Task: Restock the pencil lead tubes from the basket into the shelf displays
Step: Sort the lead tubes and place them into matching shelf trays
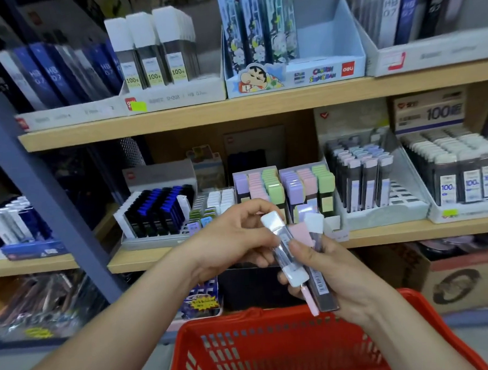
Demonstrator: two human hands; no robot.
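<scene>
Red basket (272,315) below | left grip (234,242) pinches white-capped tube (284,247) | right grip (341,278) clasps two tubes (323,291)

Above a red plastic mesh basket (245,317), the left hand (234,239) pinched the upper part of a clear pencil lead tube with white end caps (285,249). The right hand (338,276) gripped a small bunch of tubes, among them a pink-capped tube (298,230) and a dark tube with a white cap (314,223), its thumb lying against the clear tube. Behind the hands, on the light wooden shelf (205,117), stood a display of tubes with lilac, pink and green caps (284,187).
</scene>
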